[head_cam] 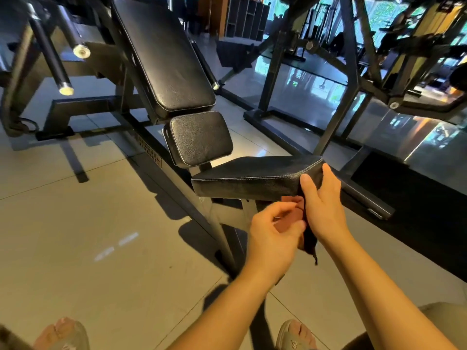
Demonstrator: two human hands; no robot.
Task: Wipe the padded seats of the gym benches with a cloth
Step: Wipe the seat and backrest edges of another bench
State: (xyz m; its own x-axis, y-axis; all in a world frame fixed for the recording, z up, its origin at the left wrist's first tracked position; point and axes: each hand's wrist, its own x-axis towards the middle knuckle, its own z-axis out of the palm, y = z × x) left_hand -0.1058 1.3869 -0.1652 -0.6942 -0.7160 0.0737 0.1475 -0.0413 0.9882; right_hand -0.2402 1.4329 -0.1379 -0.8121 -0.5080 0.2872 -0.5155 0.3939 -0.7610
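Left hand (275,232) and right hand (324,205) pinch cloth (310,242) at the near corner of the seat (252,173).

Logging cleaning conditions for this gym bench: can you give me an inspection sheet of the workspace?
Surface: black seat pad, white stitching.
Job's things: reddish-brown and dark cloth bunched at the seat's front corner.
Clutter: nothing seen.
Hands: left hand pinches the cloth; right hand holds it against the corner.
Cables: dark loop, possibly a cord, far left.
Surroundings: inclined back pad, tiled floor, other machine frames.
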